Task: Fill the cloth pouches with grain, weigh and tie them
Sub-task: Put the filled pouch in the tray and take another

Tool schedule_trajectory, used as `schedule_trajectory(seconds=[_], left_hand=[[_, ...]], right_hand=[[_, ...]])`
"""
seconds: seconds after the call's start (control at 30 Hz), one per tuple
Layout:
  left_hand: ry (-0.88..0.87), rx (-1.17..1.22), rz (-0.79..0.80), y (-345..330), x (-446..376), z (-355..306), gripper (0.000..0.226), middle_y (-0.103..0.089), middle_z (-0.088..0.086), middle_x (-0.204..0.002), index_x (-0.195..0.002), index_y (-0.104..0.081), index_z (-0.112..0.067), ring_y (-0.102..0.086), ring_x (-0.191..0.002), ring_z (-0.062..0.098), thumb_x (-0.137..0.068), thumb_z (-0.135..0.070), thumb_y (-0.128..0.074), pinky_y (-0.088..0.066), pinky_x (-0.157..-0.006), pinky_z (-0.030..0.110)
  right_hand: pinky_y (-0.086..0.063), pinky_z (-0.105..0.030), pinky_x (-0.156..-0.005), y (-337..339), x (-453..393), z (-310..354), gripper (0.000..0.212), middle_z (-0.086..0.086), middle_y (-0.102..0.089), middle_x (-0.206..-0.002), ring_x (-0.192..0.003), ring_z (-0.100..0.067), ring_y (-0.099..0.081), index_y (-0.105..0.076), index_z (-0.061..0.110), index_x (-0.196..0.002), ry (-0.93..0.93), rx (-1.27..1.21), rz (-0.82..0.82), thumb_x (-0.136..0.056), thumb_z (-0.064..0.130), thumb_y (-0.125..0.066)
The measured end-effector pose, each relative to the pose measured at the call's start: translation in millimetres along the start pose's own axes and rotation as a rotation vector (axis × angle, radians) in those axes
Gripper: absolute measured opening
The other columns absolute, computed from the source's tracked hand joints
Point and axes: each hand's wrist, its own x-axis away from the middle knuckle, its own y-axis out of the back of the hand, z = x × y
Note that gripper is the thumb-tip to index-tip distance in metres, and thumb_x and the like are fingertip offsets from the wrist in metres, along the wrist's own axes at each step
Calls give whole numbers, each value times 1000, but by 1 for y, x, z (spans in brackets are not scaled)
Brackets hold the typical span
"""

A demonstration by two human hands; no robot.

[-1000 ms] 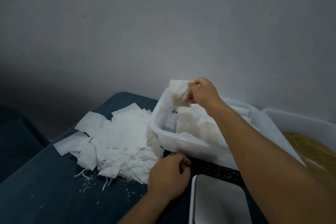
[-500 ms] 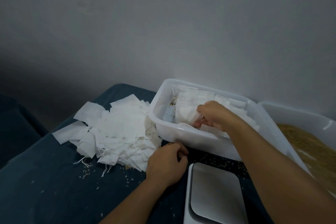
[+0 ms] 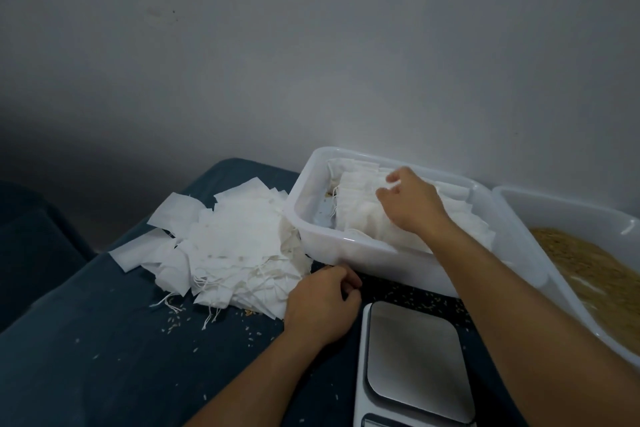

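Resting over the filled white cloth pouches [image 3: 360,218] stacked inside the translucent white plastic tub [image 3: 311,204], the right hand [image 3: 412,204] has its fingers loosely spread and lightly bent, fingertips on the top pouches; whether it pinches one I cannot tell. The tub sits far and centre, its far rim close to the grey wall [image 3: 311,62] and its right rim touching a second white plastic bin [image 3: 561,211] that holds loose golden-brown grain [image 3: 575,260] and runs off the right edge of view.

The left hand [image 3: 322,308] lies on the dark teal table cover [image 3: 104,357] just near of the tub's near-left corner, fingers curled under; what they hold, if anything, is hidden. Its knuckles sit at the right edge of a loose heap of flat empty white cloth pouches [image 3: 225,246] with trailing drawstrings, which butts against the tub's left wall.

Just right of the left hand stands a white kitchen scale with a steel platform [image 3: 415,354], its near end cut off by the bottom of the frame; the right forearm crosses above its far-right corner. Scattered grains speckle the cover between heap, scale and tub. Bare cover opens to the near left, ending at the table's left edge, with dark floor beyond.
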Motion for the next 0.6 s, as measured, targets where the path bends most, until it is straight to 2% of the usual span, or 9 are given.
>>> schedule_trajectory(seconds=[0.1,0.13,0.2,0.27,0.3,0.33,0.4,0.47,0.6], left_hand=[[-5,-13,2,2,1,0,17,-62,-25,-91,-106,-68,-41,-57,-84,-2,-90,-38,-61,-40,-64,13],[-7,-8,1,3,2,-2,16,-62,-24,-91,-106,-68,-40,-58,-84,-1,-91,-38,-62,-43,-66,17],[25,-19,22,4,1,-4,8,-62,-20,-88,-97,-67,-36,-61,-87,6,-92,-36,-61,-48,-71,24],[38,-86,56,6,0,-6,15,-61,-17,-83,-83,-61,-32,-62,-86,17,-96,-34,-55,-48,-74,29],[31,-177,104,6,0,-4,15,-67,-9,-92,-91,-63,-31,-64,-93,23,-100,-33,-51,-49,-79,31],[5,-301,169,7,0,-4,22,-69,2,-115,-114,-64,-25,-63,-109,29,-105,-35,-46,-49,-90,35],[-22,-566,339,8,2,0,52,-40,16,-160,-156,-33,-15,-40,-143,36,-111,-42,-36,-33,-115,44],[-5,-656,390,9,2,2,63,-23,13,-168,-161,-17,-14,-26,-151,34,-111,-47,-34,-21,-122,43],[-25,-746,403,7,0,4,62,-20,14,-169,-161,-15,-13,-25,-151,33,-112,-47,-31,-19,-123,43]], right_hand=[[-49,-30,-81,-2,24,28,22,6,-66,-110,-81,-5,-58,-61,24,-120,419,-60,-296,-99,29,-64],[-49,-28,-78,-4,36,41,17,7,-67,-103,-73,1,-54,-63,23,-115,549,-106,-317,-98,25,-65],[-53,-29,-77,-16,59,62,12,9,-71,-95,-69,1,-55,-67,22,-109,712,-113,-169,-97,25,-66],[-56,-34,-87,-38,78,77,20,8,-74,-107,-85,-7,-63,-68,25,-118,720,16,115,-100,31,-66],[-55,-37,-93,-50,84,83,28,5,-73,-117,-98,-13,-65,-65,26,-127,705,109,225,-101,34,-65],[-53,-38,-97,-63,88,86,34,2,-70,-126,-109,-18,-65,-62,27,-135,700,198,290,-102,35,-63],[-50,-38,-95,-86,90,90,39,-2,-64,-135,-117,-24,-63,-56,26,-142,716,334,325,-104,30,-60],[-49,-37,-85,-100,88,91,35,-4,-65,-130,-110,-26,-65,-58,22,-138,729,428,303,-103,23,-59],[-44,-35,-71,-109,83,84,20,-5,-66,-111,-89,-24,-64,-61,19,-120,711,452,233,-101,13,-57]])
